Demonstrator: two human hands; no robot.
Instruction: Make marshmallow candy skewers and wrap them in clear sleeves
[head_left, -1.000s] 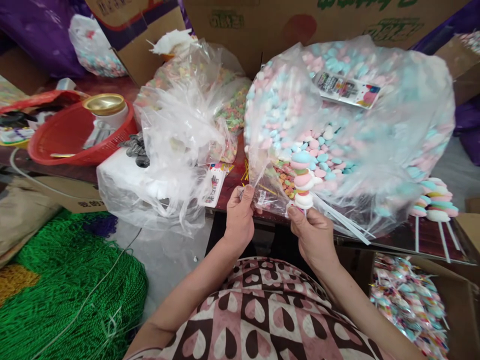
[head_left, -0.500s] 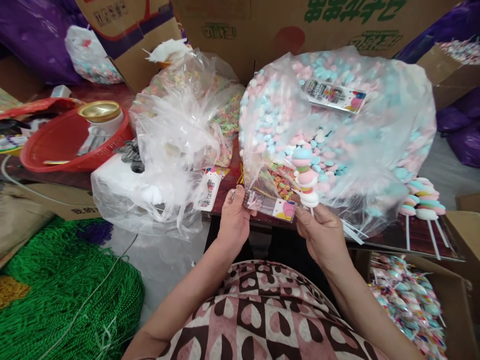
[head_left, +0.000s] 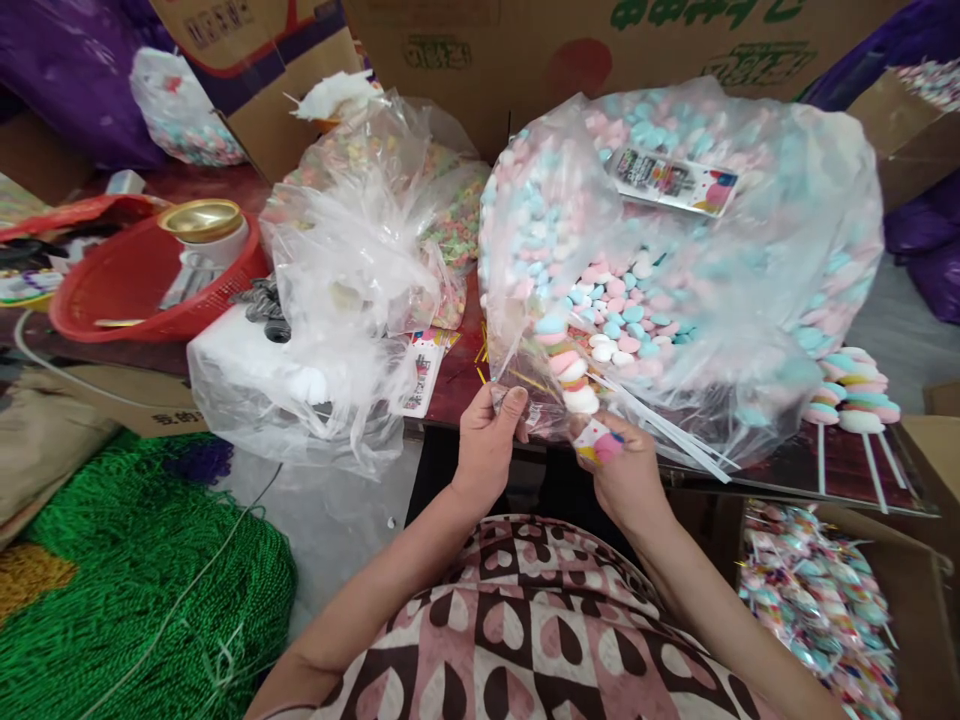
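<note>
My left hand [head_left: 486, 440] is closed, thumb and fingers pinching one end of a small clear plastic bag [head_left: 546, 412]. My right hand [head_left: 626, 470] grips a marshmallow skewer [head_left: 568, 365] of stacked blue, pink and white pieces, its stick hidden by the fingers. The bag's printed end, with coloured dots, also sits in the right fingers. The skewer tilts to the left beside the bag; whether any of it is inside I cannot tell. Just beyond the hands lies a large open bag of pastel marshmallows [head_left: 750, 270], with loose white sticks [head_left: 667, 425] at its near edge.
Finished-looking skewers [head_left: 862, 390] lie at the table's right end, above a carton of wrapped ones [head_left: 817, 600]. To the left are a bag of gummy rings [head_left: 457, 215], printed packets [head_left: 424, 375], a red basket [head_left: 105, 300] and green twisted cords [head_left: 150, 580] below.
The marshmallow skewer has moved left and down with my right hand, which now also grips the bag's printed end. My left hand has shifted slightly right. More white sticks show.
</note>
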